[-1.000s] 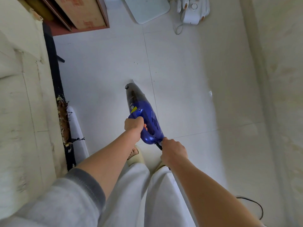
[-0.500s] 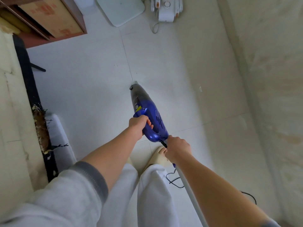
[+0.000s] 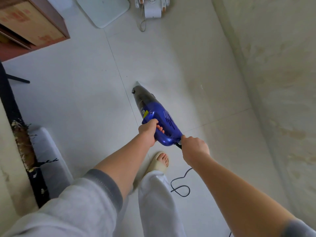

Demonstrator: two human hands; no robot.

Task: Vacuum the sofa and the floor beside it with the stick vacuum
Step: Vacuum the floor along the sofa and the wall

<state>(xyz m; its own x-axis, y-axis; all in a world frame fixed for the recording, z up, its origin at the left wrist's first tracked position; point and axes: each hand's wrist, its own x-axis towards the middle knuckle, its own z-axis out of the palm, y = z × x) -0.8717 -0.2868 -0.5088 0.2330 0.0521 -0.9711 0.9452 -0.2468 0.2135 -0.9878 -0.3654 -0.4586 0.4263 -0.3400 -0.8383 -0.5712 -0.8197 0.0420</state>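
Looking straight down at a pale tiled floor (image 3: 77, 100) here. The blue stick vacuum (image 3: 159, 120) sits about mid-frame, its dark see-through dust cup pointing away from the person and its body angled down toward the tiles, right along a grout line. The floor end of it is hidden behind the body, so I can't tell if the head is touching.

Left hand (image 3: 148, 132) is wrapped around the loop handle on top of the blue body, fingers curled through the opening. Right hand (image 3: 195, 146) is closed round the back end of the vacuum just where the black power cord (image 3: 181, 187) comes out; whether it's pinching the cord or the housing itself I can't make out. The cord loops loosely on the tiles near the person's foot in a cream slide sandal (image 3: 160, 161), which is just below the vacuum. Light grey trousers and grey sleeves pushed up on both arms.

The sofa (image 3: 282, 82), a beige patterned one, runs along the right side. Left edge has a worn dark strip with frayed brown stuff on it. Up top there's a white appliance (image 3: 152, 6), a pale flat scale-looking thing (image 3: 102, 9), and a reddish wooden shelf (image 3: 42, 28) in the corner
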